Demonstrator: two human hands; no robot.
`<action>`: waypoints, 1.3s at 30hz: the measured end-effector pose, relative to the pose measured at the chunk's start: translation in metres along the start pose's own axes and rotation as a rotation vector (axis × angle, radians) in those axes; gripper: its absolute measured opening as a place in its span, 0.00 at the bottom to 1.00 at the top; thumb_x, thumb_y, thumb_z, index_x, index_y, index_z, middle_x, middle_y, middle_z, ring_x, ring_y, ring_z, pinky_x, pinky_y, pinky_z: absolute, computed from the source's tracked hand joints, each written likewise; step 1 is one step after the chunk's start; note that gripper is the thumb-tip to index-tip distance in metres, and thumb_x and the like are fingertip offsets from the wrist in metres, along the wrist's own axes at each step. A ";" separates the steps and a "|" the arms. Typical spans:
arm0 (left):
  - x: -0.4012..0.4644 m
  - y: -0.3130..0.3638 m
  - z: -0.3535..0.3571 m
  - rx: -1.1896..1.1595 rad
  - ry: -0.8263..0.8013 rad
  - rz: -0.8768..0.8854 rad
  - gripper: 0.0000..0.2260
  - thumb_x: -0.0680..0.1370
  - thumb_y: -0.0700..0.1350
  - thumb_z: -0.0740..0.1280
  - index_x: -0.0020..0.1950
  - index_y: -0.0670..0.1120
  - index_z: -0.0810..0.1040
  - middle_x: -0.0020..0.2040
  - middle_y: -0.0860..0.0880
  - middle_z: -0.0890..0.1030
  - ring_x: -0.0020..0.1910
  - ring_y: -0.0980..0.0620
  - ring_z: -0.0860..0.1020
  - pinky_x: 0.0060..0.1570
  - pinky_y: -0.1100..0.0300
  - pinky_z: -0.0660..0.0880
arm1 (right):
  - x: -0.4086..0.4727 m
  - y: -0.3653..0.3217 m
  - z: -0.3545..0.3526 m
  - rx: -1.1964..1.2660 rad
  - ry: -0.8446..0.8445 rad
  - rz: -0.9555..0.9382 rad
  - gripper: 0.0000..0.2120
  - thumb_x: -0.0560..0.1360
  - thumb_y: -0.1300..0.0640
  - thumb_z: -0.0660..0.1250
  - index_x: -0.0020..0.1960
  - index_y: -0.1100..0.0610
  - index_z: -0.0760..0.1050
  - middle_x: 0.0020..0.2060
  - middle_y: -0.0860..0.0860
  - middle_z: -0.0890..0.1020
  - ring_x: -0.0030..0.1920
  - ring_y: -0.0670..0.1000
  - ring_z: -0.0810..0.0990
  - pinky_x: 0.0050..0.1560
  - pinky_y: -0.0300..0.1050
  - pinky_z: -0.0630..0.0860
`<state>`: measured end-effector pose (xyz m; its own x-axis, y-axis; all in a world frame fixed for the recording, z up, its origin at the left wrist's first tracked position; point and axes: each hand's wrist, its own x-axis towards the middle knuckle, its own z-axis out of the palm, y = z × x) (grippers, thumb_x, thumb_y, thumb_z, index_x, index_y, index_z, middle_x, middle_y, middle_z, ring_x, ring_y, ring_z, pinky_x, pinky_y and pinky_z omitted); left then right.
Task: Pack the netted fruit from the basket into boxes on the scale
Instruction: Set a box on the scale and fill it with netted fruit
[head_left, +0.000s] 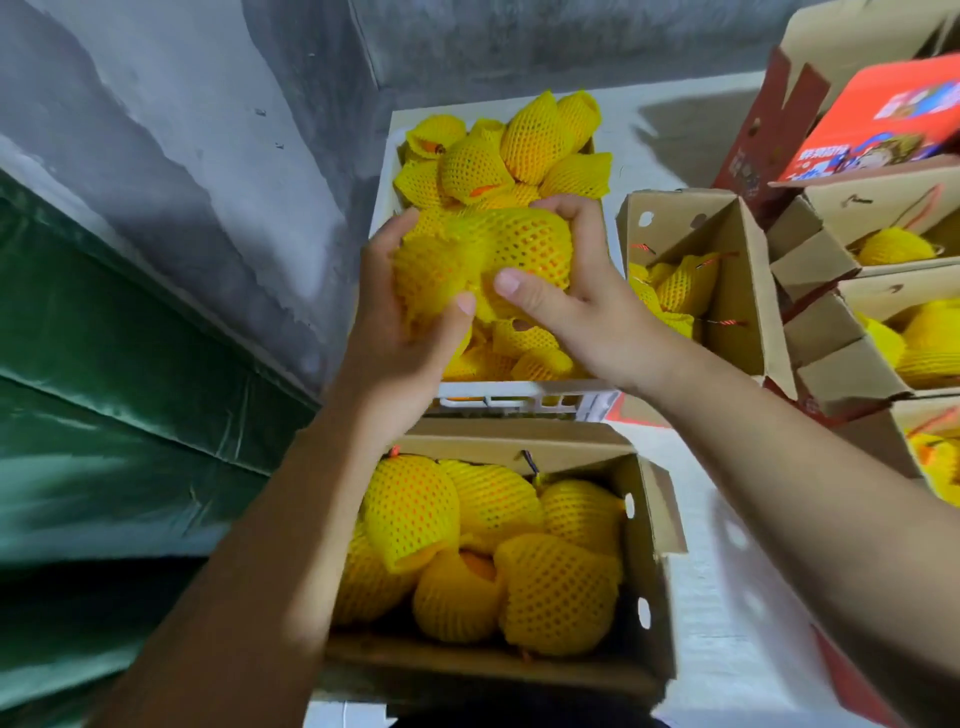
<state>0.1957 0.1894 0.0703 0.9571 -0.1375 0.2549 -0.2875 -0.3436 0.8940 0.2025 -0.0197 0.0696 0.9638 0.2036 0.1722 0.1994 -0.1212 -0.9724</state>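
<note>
A cardboard box nearest the camera sits open and nearly full of fruit in yellow foam nets (orange skin shows through the mesh). Above it, over a white plastic basket heaped with more netted fruit, two bare hands meet — the left hand curls its fingers and thumb around one netted fruit, the right hand cups another from the far side with its thumb laid across the front, the two fruits pressed together. To the right stand more open cartons — one partly filled box just beside the basket, others holding yellow-netted fruit near a red printed box
</note>
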 end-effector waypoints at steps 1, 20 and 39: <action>-0.016 0.008 -0.004 -0.089 0.057 -0.008 0.28 0.77 0.57 0.70 0.75 0.58 0.65 0.68 0.58 0.74 0.64 0.62 0.78 0.55 0.66 0.77 | -0.010 -0.015 0.004 -0.029 -0.018 -0.004 0.26 0.79 0.48 0.71 0.69 0.51 0.59 0.64 0.58 0.73 0.64 0.55 0.77 0.59 0.52 0.79; -0.191 0.054 -0.065 0.073 -0.087 -0.133 0.34 0.83 0.48 0.69 0.84 0.62 0.57 0.80 0.59 0.67 0.79 0.57 0.65 0.78 0.50 0.65 | -0.189 -0.109 0.110 -0.395 0.377 0.045 0.28 0.77 0.44 0.74 0.73 0.51 0.71 0.64 0.53 0.78 0.66 0.54 0.76 0.67 0.60 0.74; -0.289 0.033 -0.153 -0.665 -0.227 -0.408 0.22 0.74 0.52 0.77 0.67 0.51 0.80 0.63 0.46 0.85 0.61 0.44 0.85 0.54 0.55 0.83 | -0.259 -0.120 0.259 0.335 0.448 0.269 0.17 0.75 0.44 0.72 0.49 0.51 0.65 0.48 0.57 0.74 0.51 0.57 0.75 0.56 0.81 0.73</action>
<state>-0.0852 0.3600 0.0820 0.9308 -0.3308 -0.1555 0.2322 0.2068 0.9504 -0.1173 0.1937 0.1005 0.9677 -0.2282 -0.1066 -0.0568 0.2145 -0.9751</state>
